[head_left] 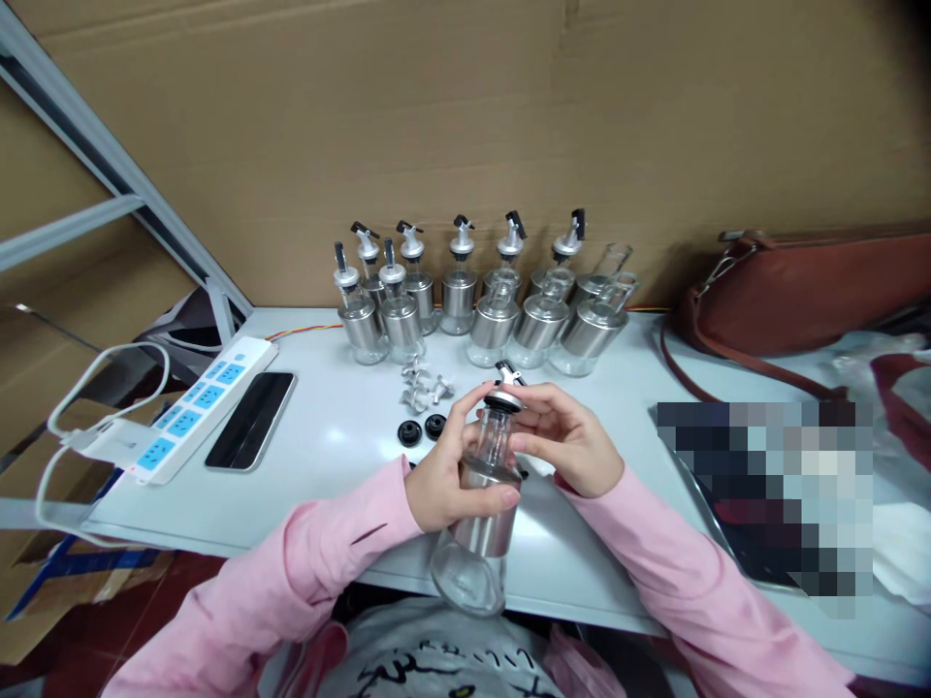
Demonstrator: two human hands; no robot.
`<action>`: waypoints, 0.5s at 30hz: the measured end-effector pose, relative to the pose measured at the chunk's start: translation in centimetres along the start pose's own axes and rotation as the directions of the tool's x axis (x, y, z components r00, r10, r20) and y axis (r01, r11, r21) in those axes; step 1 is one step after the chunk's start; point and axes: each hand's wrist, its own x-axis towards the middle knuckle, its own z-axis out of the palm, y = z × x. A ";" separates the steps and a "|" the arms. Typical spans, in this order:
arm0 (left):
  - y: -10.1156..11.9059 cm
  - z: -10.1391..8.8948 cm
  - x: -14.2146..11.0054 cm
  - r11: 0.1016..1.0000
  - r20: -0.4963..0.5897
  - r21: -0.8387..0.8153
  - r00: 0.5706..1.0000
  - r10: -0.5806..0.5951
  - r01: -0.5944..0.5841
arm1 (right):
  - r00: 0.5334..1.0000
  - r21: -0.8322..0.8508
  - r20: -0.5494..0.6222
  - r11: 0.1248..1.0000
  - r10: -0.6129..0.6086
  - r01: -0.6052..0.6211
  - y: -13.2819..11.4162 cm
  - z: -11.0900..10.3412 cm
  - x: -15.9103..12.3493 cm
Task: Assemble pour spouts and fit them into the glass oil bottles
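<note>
Near the table's front edge, my left hand (455, 475) wraps round a glass bottle (484, 533) with a steel band, which leans slightly. A pourer stopper (503, 390) with a black lever sits at the bottle's mouth. My right hand (571, 436) is closed on the stopper at the neck, its fingertips partly hidden behind it. Just beyond my left hand lie several silver spout pieces (426, 386) and black rubber caps (409, 432). A few small dark parts beside the bottle are partly covered by my hands.
Along the cardboard wall stand several bottles with pourers (459, 291) and several without (542, 330). To the left are a power strip (208, 407) and a phone (251, 420). A brown bag (807, 301) and a blurred dark flat object (756, 494) lie on the right.
</note>
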 end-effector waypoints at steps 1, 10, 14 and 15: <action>0.0 0.0 0.0 1.000 0.001 -0.002 1.000 0.000 0.000 | 1.000 0.009 0.002 1.000 -0.001 0.001 0.0 0.0 0.0; -0.4 0.1 -0.1 0.998 -0.020 -0.059 1.000 -0.016 0.015 | 0.998 -0.036 -0.036 0.998 -0.054 0.052 -0.2 0.3 0.2; -0.7 0.2 -0.2 0.996 -0.025 -0.089 1.000 -0.019 0.017 | 0.995 -0.080 -0.065 0.995 -0.070 0.065 -0.5 0.5 0.2; -0.7 0.2 -0.3 0.996 -0.023 -0.092 0.999 -0.023 0.021 | 0.995 -0.086 -0.068 0.994 -0.077 0.072 -0.5 0.5 0.2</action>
